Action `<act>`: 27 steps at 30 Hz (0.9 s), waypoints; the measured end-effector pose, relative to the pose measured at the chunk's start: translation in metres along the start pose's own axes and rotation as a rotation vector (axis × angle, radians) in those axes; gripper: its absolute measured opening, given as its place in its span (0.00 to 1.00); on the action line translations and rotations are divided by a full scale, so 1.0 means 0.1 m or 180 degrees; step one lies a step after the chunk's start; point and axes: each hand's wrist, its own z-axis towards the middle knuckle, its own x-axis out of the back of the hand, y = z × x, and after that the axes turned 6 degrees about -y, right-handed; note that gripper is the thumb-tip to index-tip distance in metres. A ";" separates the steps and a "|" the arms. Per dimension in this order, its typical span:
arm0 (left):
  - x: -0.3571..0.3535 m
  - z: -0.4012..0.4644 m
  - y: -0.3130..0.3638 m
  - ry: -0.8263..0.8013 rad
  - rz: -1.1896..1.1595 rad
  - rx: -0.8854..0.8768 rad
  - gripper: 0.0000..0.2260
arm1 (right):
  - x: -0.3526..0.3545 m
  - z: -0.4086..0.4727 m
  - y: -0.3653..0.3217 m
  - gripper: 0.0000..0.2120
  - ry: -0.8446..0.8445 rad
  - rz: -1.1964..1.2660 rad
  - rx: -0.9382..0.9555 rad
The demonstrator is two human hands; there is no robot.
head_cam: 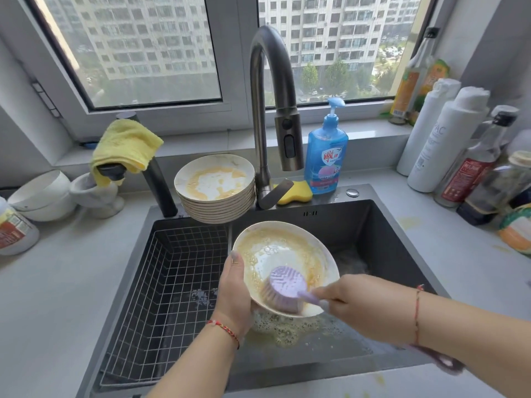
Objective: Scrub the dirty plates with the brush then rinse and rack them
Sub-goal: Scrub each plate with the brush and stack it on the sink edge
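Purple is the colour of my brush, and its round head is pressed against the low side of the dirty plate. My right hand is curled tight around the brush handle, so I can push hard on the yellow mess. My left hand grips the plate by its left rim, with the thumb on top of the edge. I hold the plate tipped up toward me and over the sink, so the dirty suds can drip down into it and not onto the surface. There is already yellow foam in the sink under the plate.

The plate is white in the middle now, but a yellow ring is left around it, so I think the scrubbing is only partly done.

More dirty plates sit in a stack at the back edge of the sink, beside the tap. The top one is smeared yellow too. They are close, so I can grab the next one easily. The tap is right above, ready for rinsing, but I see no water coming out.

The wire rack sits in the left side of the sink. I see no plates in it. I think clean plates go there so they can drip dry.

A blue soap bottle stands behind the sink, with a yellow sponge next to it.
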 end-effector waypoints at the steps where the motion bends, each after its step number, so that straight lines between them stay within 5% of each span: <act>1: -0.02 -0.01 -0.02 -0.0021 0.0014 0.0028 0.25 | -0.01 0.02 -0.08 0.17 0.0035 0.0057 0.0064; 10: -0.08 -0.09 -0.03 -0.0122 -0.0083 -0.0024 0.22 | 0.17 0.46 0.22 0.12 0.1245 -0.0302 -0.0573; 15: -0.02 -0.13 0.00 0.0059 -0.0028 0.0006 0.23 | 0.07 0.39 0.50 0.16 0.1628 0.1427 -0.1008; 23: -0.11 -0.20 0.12 -0.0109 -0.0332 0.0659 0.27 | -0.28 0.48 0.45 0.07 0.1296 0.5198 -0.0522; 27: -0.14 -0.24 0.16 0.0010 0.0695 0.0591 0.23 | -0.30 0.52 0.43 0.10 0.1490 0.5380 -0.0952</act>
